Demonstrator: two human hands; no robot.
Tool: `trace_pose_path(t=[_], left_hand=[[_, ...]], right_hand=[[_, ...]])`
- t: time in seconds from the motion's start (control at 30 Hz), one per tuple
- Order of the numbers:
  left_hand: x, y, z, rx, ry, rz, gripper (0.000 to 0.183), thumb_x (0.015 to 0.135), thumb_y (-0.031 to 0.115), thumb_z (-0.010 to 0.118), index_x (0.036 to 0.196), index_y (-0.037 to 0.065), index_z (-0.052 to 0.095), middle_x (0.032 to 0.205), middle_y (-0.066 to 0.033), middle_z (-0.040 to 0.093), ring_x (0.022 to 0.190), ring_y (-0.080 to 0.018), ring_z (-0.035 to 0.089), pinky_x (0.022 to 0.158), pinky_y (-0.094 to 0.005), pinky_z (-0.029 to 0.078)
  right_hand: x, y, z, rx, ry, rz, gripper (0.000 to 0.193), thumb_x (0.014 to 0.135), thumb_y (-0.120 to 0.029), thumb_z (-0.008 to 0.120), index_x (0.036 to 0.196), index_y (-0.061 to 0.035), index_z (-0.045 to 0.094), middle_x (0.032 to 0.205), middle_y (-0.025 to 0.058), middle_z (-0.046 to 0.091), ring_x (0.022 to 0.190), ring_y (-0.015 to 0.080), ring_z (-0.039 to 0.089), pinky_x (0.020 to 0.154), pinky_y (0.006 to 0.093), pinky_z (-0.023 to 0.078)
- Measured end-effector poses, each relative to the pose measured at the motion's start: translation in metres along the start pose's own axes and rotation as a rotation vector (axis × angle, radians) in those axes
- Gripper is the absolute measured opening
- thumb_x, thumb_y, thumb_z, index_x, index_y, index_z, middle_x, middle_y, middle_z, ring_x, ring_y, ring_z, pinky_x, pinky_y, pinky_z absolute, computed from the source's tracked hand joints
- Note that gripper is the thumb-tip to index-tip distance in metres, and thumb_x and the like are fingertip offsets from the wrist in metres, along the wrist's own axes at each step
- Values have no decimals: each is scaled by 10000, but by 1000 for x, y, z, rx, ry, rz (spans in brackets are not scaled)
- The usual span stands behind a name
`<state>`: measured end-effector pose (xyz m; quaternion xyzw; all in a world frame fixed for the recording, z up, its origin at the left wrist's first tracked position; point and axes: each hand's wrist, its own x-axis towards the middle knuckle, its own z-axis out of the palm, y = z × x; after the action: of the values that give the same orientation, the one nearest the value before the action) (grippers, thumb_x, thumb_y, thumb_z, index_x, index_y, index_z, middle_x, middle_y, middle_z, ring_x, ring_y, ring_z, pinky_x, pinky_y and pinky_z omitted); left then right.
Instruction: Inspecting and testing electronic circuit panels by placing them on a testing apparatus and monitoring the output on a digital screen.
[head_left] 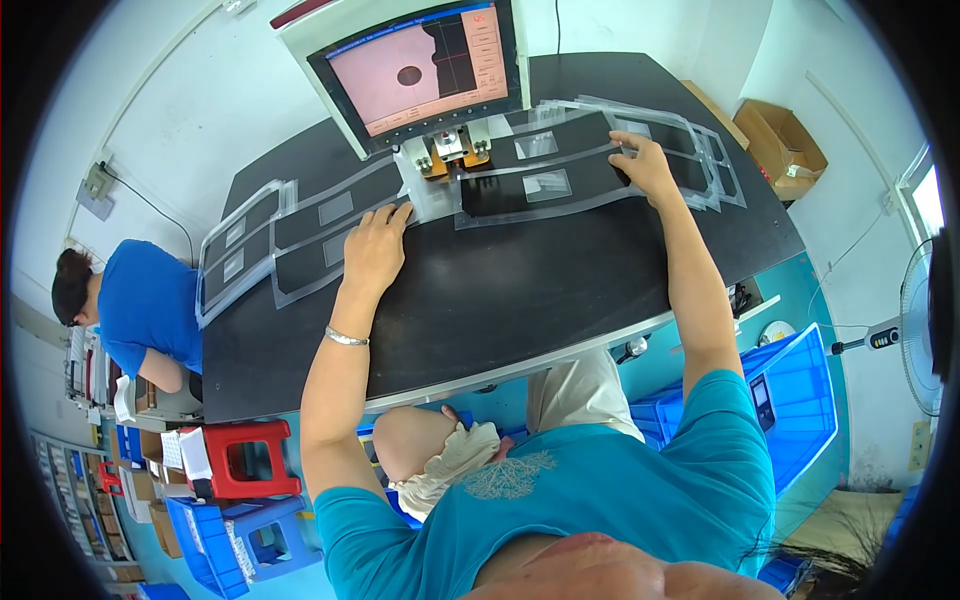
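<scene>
Hands flat and unclenched, left hand (pixel 375 245) and right hand (pixel 645 165) pressing 1 thin, clear-edged black plastic sheet (pixel 540 185) on black tabletop (pixel 520 290); judged light, flexible, best gripped at edges.

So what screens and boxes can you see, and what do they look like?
Screen: on the white machine at the back of the black table, tilted, showing a pink picture with a dark oval.
Cardboard box: open, brown, on the floor to the right of the table.
Blue crates: plastic, beside the person's right knee.
Small cartons: brown and white, lower left by a red stool.
</scene>
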<state>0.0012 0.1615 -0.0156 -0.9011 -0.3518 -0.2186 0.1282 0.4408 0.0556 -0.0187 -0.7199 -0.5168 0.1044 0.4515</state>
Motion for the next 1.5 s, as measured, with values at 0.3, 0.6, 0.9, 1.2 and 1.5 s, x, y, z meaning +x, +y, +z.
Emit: trace_pose_path(t=[0.3, 0.6, 0.9, 1.2, 1.5], left_hand=[[-1, 11, -2, -11, -3, 39, 325, 891, 112, 622, 1215, 118, 645, 1120, -82, 660, 1010, -276, 622, 831, -399, 525], [1, 13, 1, -94, -20, 1, 337, 891, 89, 613, 1228, 95, 633, 1156, -136, 637, 1040, -316, 640, 831, -419, 539], [-4, 15, -3, -33, -32, 16, 324, 917, 91, 568, 1236, 101, 621, 1228, -133, 637, 1086, -316, 632, 855, -418, 545], [-11, 68, -23, -97, -42, 119, 318, 922, 93, 557, 1228, 102, 640, 1211, -107, 658, 1089, -290, 634, 852, -398, 555], [-6, 95, -14, -106, -9, 224, 421, 829, 20, 591, 1245, 70, 637, 1234, -148, 638, 1107, -282, 622, 874, -373, 551]], right_hand=[[15, 12, 28, -181, 318, -170, 469, 782, -174, 705, 1241, -91, 662, 1163, 120, 674, 994, 273, 654, 896, 350, 507], [13, 7, 29, -164, 341, -162, 418, 864, -230, 695, 1250, -77, 651, 1187, 107, 662, 932, 229, 666, 823, 345, 536], [-6, -21, 24, 53, 244, -34, 427, 879, -272, 700, 1198, 6, 644, 1179, 172, 625, 916, 268, 682, 776, 359, 562], [6, 8, -32, -484, 445, -147, 434, 810, -199, 709, 1234, -136, 645, 1247, 98, 631, 1162, 317, 592, 929, 436, 506], [5, 38, -42, -601, 443, -241, 403, 789, -246, 755, 1163, -108, 697, 1247, 139, 632, 1170, 331, 583, 974, 425, 484]])
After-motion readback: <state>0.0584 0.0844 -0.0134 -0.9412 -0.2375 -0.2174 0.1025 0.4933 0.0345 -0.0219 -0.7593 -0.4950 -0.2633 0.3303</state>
